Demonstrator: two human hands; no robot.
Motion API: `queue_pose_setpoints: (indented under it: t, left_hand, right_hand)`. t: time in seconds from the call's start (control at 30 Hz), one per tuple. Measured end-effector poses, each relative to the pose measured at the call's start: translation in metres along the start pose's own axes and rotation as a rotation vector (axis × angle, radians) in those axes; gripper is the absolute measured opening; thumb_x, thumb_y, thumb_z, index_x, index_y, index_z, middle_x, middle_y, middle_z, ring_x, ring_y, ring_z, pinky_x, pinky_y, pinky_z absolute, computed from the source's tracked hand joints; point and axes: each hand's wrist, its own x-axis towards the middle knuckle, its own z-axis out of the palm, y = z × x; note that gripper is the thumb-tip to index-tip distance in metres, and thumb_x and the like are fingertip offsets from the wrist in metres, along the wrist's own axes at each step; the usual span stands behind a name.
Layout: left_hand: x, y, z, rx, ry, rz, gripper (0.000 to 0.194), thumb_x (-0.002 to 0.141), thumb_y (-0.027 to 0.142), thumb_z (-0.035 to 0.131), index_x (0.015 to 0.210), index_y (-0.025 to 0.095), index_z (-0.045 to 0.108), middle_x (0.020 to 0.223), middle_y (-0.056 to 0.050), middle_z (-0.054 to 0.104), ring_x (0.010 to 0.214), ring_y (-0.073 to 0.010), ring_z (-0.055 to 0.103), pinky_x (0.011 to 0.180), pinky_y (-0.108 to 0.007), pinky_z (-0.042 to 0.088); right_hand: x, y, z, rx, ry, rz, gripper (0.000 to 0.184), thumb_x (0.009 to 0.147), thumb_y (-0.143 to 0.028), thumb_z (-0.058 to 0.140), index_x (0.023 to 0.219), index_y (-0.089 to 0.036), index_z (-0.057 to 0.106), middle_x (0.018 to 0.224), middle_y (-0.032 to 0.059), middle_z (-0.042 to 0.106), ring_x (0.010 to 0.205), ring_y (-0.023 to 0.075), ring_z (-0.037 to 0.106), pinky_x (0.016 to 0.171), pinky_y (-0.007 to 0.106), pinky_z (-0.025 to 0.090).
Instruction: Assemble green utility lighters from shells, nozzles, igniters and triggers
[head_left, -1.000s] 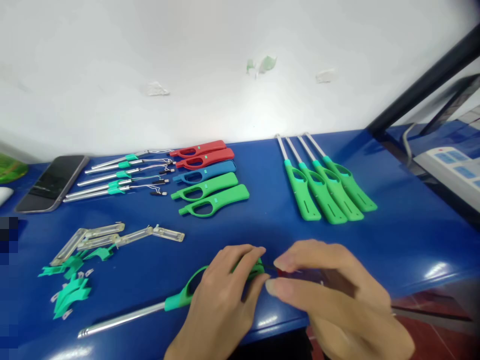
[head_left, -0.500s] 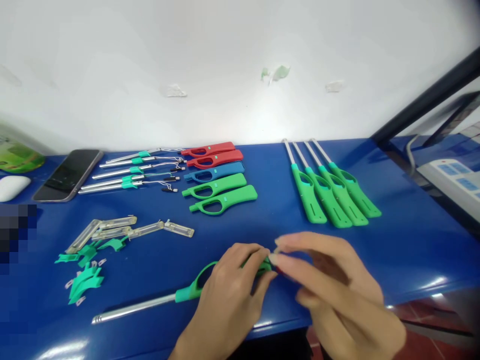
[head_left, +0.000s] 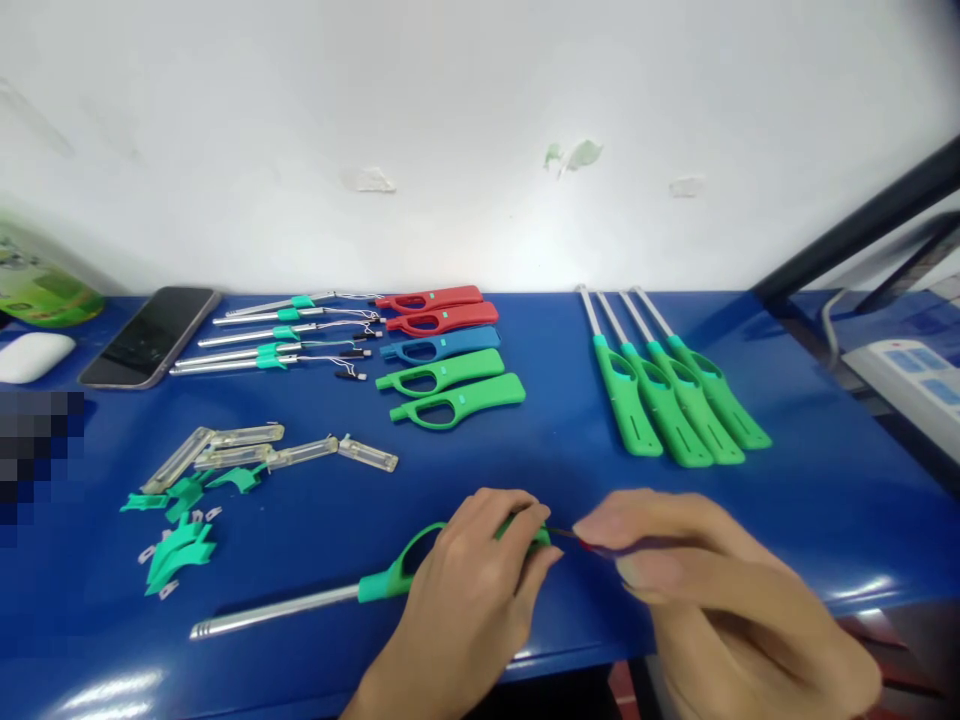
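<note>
My left hand (head_left: 480, 590) is closed around the handle of a green long-nosed gas lighter (head_left: 386, 583), whose metal tube (head_left: 277, 612) points left over the table. A little of the green butt shows past my fingertips. In my right hand (head_left: 705, 590) I pinch a small screwdriver (head_left: 587, 545) with some red on it. Its thin metal shaft reaches left to the butt end of the lighter; the tip's exact contact is hidden. Most of the screwdriver's handle is covered by my fingers.
Several green lighters (head_left: 679, 405) lie at the right. Behind my hands are coloured lighter shells (head_left: 457, 400) and metal tubes with wires (head_left: 247, 340). Clear fuel tanks (head_left: 300, 453) and green triggers (head_left: 184, 550) lie left. A phone (head_left: 150, 335) and power strip (head_left: 907, 375) flank the blue table (head_left: 525, 450).
My right hand has moved right, away from the lighter's butt, and the screwdriver's thin shaft now shows. My left hand still grips the lighter. The view has shifted slightly.
</note>
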Motion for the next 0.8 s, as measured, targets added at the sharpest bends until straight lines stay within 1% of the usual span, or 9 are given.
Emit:
queue_pose_setpoints:
  t: [0.1, 0.2, 0.27, 0.37, 0.43, 0.5, 0.6, 0.73, 0.8]
  left_hand:
    - [-0.001, -0.001, 0.001, 0.003, 0.003, 0.002, 0.018, 0.104, 0.019, 0.059, 0.120, 0.017, 0.066, 0.114, -0.009, 0.075, 0.101, -0.0277, 0.074, 0.086, -0.050, 0.067]
    - [-0.003, -0.001, 0.003, -0.002, 0.000, -0.011, 0.019, 0.103, 0.018, 0.062, 0.121, 0.018, 0.065, 0.114, -0.007, 0.075, 0.101, -0.0268, 0.073, 0.087, -0.049, 0.066]
    - [-0.003, -0.001, 0.003, -0.007, 0.000, -0.016, 0.019, 0.103, 0.017, 0.062, 0.121, 0.019, 0.065, 0.115, -0.007, 0.075, 0.101, -0.0262, 0.073, 0.087, -0.048, 0.066]
    - [-0.002, -0.001, 0.003, -0.014, 0.004, -0.007, 0.018, 0.105, 0.018, 0.058, 0.121, 0.018, 0.064, 0.115, -0.007, 0.075, 0.101, -0.0259, 0.073, 0.088, -0.048, 0.066]
    - [-0.002, -0.001, 0.003, -0.011, -0.002, -0.006, 0.020, 0.105, 0.018, 0.058, 0.123, 0.017, 0.064, 0.115, -0.007, 0.075, 0.102, -0.0263, 0.072, 0.090, -0.049, 0.066]
    - [-0.002, 0.000, 0.003, -0.003, -0.009, -0.011, 0.023, 0.103, 0.017, 0.060, 0.126, 0.017, 0.063, 0.116, -0.007, 0.075, 0.103, -0.0269, 0.072, 0.091, -0.050, 0.065]
    - [-0.003, 0.000, 0.003, 0.002, -0.020, -0.011, 0.028, 0.103, 0.017, 0.062, 0.131, 0.018, 0.062, 0.118, -0.008, 0.075, 0.105, -0.0275, 0.072, 0.091, -0.050, 0.065]
    - [-0.004, 0.000, 0.003, 0.003, -0.034, -0.010, 0.028, 0.104, 0.018, 0.060, 0.132, 0.017, 0.062, 0.120, -0.008, 0.075, 0.107, -0.0287, 0.071, 0.092, -0.052, 0.064]
    - [-0.003, 0.000, 0.003, -0.002, -0.042, -0.016, 0.028, 0.104, 0.018, 0.061, 0.132, 0.017, 0.062, 0.121, -0.008, 0.076, 0.108, -0.0286, 0.071, 0.094, -0.052, 0.064]
  right_hand:
    - [0.001, 0.003, -0.005, -0.072, 0.010, -0.019, 0.026, 0.088, -0.008, 0.078, 0.105, -0.027, 0.084, 0.094, 0.0009, 0.069, 0.081, 0.0156, 0.072, 0.066, 0.029, 0.065]
    - [0.000, 0.007, -0.012, -0.086, -0.194, 0.013, 0.040, 0.099, -0.010, 0.065, 0.134, -0.028, 0.074, 0.114, 0.0057, 0.073, 0.101, 0.0201, 0.075, 0.077, 0.032, 0.068]
    - [-0.002, 0.009, -0.014, -0.067, -0.260, 0.000, 0.052, 0.098, -0.001, 0.059, 0.141, -0.027, 0.069, 0.117, 0.0057, 0.076, 0.099, 0.0200, 0.077, 0.074, 0.032, 0.068]
    - [-0.003, 0.012, -0.010, -0.027, -0.123, -0.049, 0.054, 0.087, 0.004, 0.072, 0.131, -0.028, 0.076, 0.099, 0.0014, 0.075, 0.082, 0.0166, 0.073, 0.064, 0.030, 0.065]
    - [-0.002, 0.013, -0.006, -0.023, -0.064, -0.037, 0.047, 0.086, -0.002, 0.077, 0.124, -0.028, 0.079, 0.095, 0.0007, 0.072, 0.081, 0.0159, 0.070, 0.063, 0.029, 0.063]
    - [-0.001, 0.013, -0.004, -0.006, -0.104, -0.001, 0.035, 0.094, -0.008, 0.070, 0.122, -0.027, 0.080, 0.102, 0.0033, 0.074, 0.087, 0.0178, 0.073, 0.065, 0.030, 0.064]
    - [-0.001, 0.014, -0.003, 0.054, -0.130, 0.020, 0.037, 0.095, -0.001, 0.060, 0.116, -0.024, 0.080, 0.107, 0.0045, 0.079, 0.090, 0.0203, 0.078, 0.067, 0.033, 0.067]
    - [-0.001, 0.014, -0.002, 0.008, -0.036, -0.013, 0.033, 0.085, 0.003, 0.072, 0.100, -0.026, 0.081, 0.091, 0.0016, 0.075, 0.075, 0.0180, 0.073, 0.058, 0.032, 0.063]
    - [0.002, 0.012, -0.005, -0.063, -0.076, -0.025, 0.029, 0.087, -0.004, 0.075, 0.106, -0.025, 0.082, 0.093, 0.0034, 0.072, 0.077, 0.0179, 0.072, 0.057, 0.030, 0.063]
